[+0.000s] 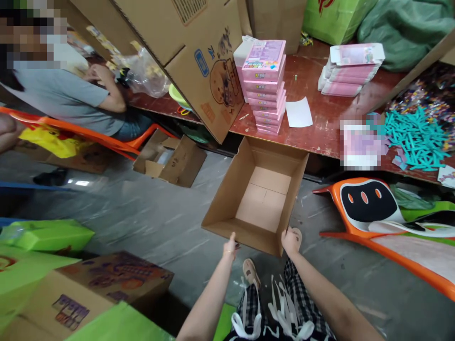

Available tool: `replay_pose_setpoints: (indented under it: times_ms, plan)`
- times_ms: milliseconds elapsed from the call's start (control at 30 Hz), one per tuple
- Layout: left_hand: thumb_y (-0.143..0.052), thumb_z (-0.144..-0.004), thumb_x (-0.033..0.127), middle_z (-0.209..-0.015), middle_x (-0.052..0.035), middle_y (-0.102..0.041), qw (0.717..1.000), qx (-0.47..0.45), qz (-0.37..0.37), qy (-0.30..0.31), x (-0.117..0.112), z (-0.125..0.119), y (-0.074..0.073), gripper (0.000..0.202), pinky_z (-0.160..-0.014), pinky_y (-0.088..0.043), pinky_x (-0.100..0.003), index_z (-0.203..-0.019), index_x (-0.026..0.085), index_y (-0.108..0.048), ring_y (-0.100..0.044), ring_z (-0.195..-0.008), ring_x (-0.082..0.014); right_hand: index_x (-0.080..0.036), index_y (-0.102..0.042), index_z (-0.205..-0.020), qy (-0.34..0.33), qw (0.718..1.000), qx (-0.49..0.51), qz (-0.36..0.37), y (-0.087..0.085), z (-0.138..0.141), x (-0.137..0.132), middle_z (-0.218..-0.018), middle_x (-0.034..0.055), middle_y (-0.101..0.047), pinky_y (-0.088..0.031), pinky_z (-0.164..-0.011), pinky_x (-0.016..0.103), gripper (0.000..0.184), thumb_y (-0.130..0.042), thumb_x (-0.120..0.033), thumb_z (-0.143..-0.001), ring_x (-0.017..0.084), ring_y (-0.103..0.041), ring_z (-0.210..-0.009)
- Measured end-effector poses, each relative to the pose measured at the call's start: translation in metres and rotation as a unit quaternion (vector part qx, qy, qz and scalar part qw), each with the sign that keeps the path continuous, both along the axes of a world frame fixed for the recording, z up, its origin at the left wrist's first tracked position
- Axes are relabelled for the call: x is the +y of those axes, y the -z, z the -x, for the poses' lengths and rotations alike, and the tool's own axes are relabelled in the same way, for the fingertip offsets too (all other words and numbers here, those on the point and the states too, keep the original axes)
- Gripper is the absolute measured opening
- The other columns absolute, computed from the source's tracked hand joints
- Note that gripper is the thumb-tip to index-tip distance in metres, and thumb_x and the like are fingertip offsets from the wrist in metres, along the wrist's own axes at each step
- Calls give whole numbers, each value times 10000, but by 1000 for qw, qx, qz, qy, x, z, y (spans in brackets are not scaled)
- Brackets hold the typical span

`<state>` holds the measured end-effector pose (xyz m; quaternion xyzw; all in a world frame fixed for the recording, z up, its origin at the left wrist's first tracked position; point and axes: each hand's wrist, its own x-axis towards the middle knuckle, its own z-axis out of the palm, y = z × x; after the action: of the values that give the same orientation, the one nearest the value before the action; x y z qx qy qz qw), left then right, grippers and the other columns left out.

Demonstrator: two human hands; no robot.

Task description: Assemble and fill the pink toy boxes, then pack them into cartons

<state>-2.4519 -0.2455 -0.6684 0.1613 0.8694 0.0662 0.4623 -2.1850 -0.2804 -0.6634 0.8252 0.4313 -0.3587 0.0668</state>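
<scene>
An open, empty brown cardboard box [227,208] stands on the grey floor in front of me, its mouth facing up. My right hand [290,241] grips the near right corner of its rim. My left hand [230,247] touches the near edge further left, fingers bunched against the cardboard. Beyond the box, a tall stack of pink flat packs [265,85] sits on the red table [320,128].
A large cardboard box [199,52] leans over the table edge. Another pink stack [350,68] and teal pieces [414,137] lie on the table. A small open carton [170,158] sits left. An orange chair [384,222] lies right. A person in grey [67,99] sits far left.
</scene>
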Motion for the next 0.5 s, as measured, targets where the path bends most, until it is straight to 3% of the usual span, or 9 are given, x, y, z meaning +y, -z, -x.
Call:
replay_pose_setpoints:
  times_ms: [100,200,300,400,500]
  plan:
    - [-602,-960,323,-1083,-93,-697,996,-68,35,-38,-14,-26,16,291,-818,-599,-365,-1170,124,-628,-698,-932,-193,-16,-461,-1382,2,1000,10,15,0,2,0,-1023,249,-730,-532,-783,351,454,-292,-185,-996,281,-739,-929]
    - [-622,-951,322,-1112,-79,-665,993,-81,44,-74,-21,-32,23,307,-778,-599,-337,-1199,143,-608,-679,-929,-180,-26,-404,-1439,-12,999,34,24,-3,-4,-1,-1083,248,-721,-529,-844,355,475,-301,-200,-1009,275,-731,-984]
    - [-609,-958,307,-1138,-87,-652,992,-72,32,-101,-27,-25,18,315,-771,-601,-337,-1225,142,-591,-671,-929,-177,0,-364,-1462,-22,997,64,37,-6,-6,3,-1099,261,-716,-528,-884,376,501,-300,-213,-1013,290,-719,-1028]
    - [-606,-960,309,-1136,-87,-651,992,-52,19,-116,-18,-13,15,316,-761,-602,-334,-1226,139,-589,-669,-920,-173,25,-346,-1466,-23,994,95,44,-6,3,13,-1120,270,-708,-531,-896,375,516,-294,-215,-1012,295,-712,-1048]
    - [-607,-959,317,-1118,-83,-657,993,-28,16,-116,6,-1,14,309,-755,-601,-330,-1209,136,-597,-671,-906,-170,43,-323,-1480,-23,990,129,46,-2,24,28,-1123,277,-706,-530,-907,368,538,-309,-221,-1012,296,-705,-1072]
